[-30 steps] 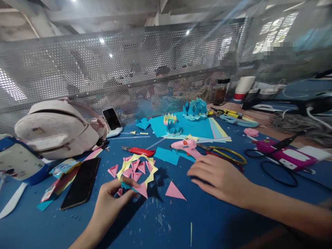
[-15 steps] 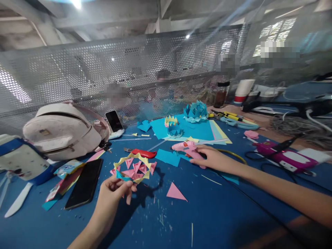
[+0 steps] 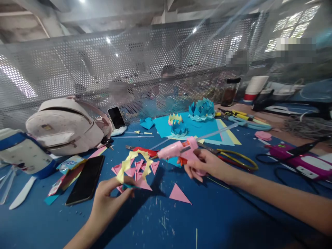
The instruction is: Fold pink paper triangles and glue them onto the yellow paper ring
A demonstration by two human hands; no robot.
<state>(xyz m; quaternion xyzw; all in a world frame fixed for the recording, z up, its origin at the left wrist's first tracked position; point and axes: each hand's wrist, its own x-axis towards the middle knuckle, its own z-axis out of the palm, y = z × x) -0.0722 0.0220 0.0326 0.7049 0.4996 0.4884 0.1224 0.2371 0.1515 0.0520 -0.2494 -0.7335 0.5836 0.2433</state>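
My left hand [image 3: 114, 197] pinches a yellow folded-paper ring [image 3: 126, 162] with a pointed edge, tilted up above the table. A bit of blue paper shows at the fingertips. My right hand [image 3: 204, 164] is wrapped round a pink glue gun [image 3: 178, 149], whose nozzle points left toward the ring, a short gap from it. Folded pink paper pieces [image 3: 139, 166] lie behind and under the ring. One flat pink triangle [image 3: 179, 194] rests on the table between my hands. A red-handled cutter [image 3: 145, 152] lies partly hidden behind the ring and nozzle.
A blue paper flower [image 3: 201, 110] and a small yellow-and-blue paper piece [image 3: 176, 125] sit on stacked sheets. Scissors [image 3: 241, 159] lie behind my right hand. At left are a phone [image 3: 86, 180], a backpack [image 3: 64, 128] and a bottle [image 3: 24, 152]; a purple device [image 3: 295, 160] is at right.
My right hand has lifted the glue gun off the table and brought it left, nearer the ring. The ring in my left hand has tipped more upright. The view has shifted slightly.
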